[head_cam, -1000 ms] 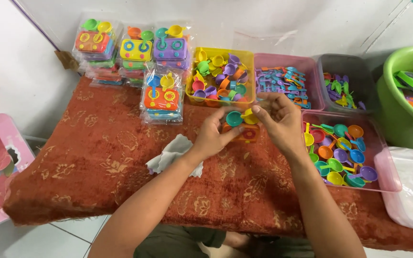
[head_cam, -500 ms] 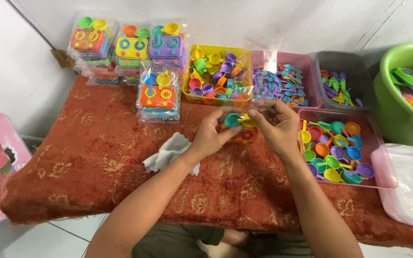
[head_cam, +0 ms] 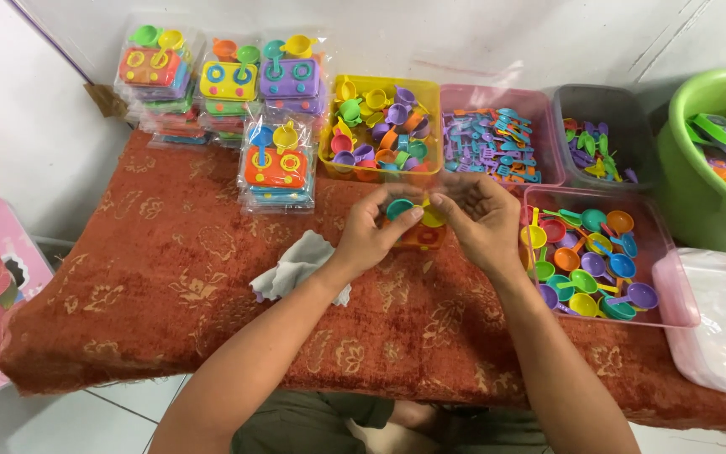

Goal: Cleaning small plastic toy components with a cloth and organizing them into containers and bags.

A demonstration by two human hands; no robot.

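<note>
My left hand [head_cam: 373, 229] pinches a small teal toy cup [head_cam: 398, 208] between thumb and fingers over the middle of the table. My right hand [head_cam: 481, 217] meets it from the right, its fingertips on a small yellow toy piece [head_cam: 433, 218]. Under both hands lies an orange toy stove [head_cam: 418, 238], partly hidden by my fingers. A crumpled white cloth [head_cam: 296, 267] lies just left of my left wrist.
Along the back stand stacked bagged toy sets [head_cam: 227, 82], one bagged set [head_cam: 275, 164] nearer, a yellow tub of toy cups [head_cam: 380, 126], a pink tub of utensils [head_cam: 494, 139] and a grey tub [head_cam: 602, 150]. A pink tub of pans [head_cam: 591, 259], a green basin [head_cam: 716, 160] and a white tub [head_cam: 724, 319] are right.
Both hands stay together over the orange stove with the teal and yellow pieces; they have shifted only slightly as the view moved closer.
</note>
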